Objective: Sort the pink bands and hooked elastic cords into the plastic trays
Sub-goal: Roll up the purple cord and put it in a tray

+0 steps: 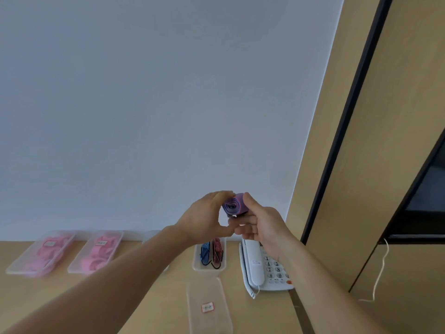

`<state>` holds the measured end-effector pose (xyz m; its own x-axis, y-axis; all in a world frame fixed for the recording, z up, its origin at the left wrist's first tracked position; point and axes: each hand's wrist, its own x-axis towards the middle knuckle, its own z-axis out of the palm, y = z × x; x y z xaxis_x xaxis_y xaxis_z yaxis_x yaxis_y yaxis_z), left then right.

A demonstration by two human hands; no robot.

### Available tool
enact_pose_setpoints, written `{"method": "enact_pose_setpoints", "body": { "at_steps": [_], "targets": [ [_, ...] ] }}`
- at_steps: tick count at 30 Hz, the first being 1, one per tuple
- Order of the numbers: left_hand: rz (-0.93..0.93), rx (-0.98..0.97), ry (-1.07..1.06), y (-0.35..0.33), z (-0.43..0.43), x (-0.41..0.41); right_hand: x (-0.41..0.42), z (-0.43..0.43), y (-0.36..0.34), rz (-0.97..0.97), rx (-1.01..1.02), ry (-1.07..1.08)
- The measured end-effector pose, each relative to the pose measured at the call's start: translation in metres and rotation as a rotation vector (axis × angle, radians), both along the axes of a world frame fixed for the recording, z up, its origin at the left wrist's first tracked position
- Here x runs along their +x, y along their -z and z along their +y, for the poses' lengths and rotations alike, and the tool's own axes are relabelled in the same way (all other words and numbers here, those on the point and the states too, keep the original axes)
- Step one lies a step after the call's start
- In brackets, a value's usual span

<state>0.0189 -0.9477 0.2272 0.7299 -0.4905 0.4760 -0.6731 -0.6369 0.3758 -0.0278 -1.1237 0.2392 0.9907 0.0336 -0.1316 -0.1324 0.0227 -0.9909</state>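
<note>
While the rolled striped elastic cord (233,206) is hanging at mid-frame, the left hand (204,216) and right hand (258,222) are pinching it in a shared grip, above an open tray (209,269) of more cords in the picture; lower left, the far-left lidded tray (14,267) and the second lidded tray (74,267), both holding pink bands, are sitting on the bench (168,314).

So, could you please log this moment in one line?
left hand: holds rolled cord | right hand: holds same cord | open tray: two cords inside | lid: off, on table

Rolled striped cord (234,205), perhaps hooked, aloft
</note>
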Motion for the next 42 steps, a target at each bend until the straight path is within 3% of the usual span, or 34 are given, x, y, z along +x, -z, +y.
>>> {"method": "enact_pose_setpoints", "body": {
  "at_steps": [5,8,13,16,20,23,28,31,35,39,42],
  "targets": [
    [0.188,-0.093,-0.176,0.004,-0.009,-0.004,0.002,0.000,0.002,-0.056,-0.202,-0.053],
    [0.406,-0.362,-0.260,0.012,-0.004,-0.002,0.007,0.002,0.009,-0.131,-0.302,-0.054],
    [0.914,-0.929,-0.247,0.025,0.011,0.010,0.028,0.023,0.034,-0.428,-0.716,0.052],
    [1.107,-0.960,-0.144,0.037,0.025,0.026,0.044,0.037,0.048,-0.445,-0.822,0.029],
    [1.317,-0.964,-0.088,0.066,0.042,0.051,0.075,0.055,0.066,-0.322,-0.915,-0.040],
    [1.376,-0.833,-0.159,0.089,0.056,0.076,0.096,0.066,0.088,-0.258,-0.997,-0.070],
    [1.331,-0.399,-0.236,0.121,0.071,0.117,0.119,0.072,0.124,-0.145,-0.967,-0.074],
    [1.230,-0.182,-0.243,0.139,0.068,0.132,0.128,0.065,0.143,-0.065,-0.951,-0.087],
    [1.110,-0.209,-0.161,0.166,0.058,0.137,0.143,0.056,0.167,-0.007,-0.953,-0.131],
    [0.860,0.068,-0.058,0.188,0.052,0.135,0.153,0.044,0.189,0.030,-0.908,-0.204],
    [0.766,0.252,-0.118,0.197,0.051,0.134,0.162,0.034,0.202,0.054,-0.890,-0.271]
  ]
}}
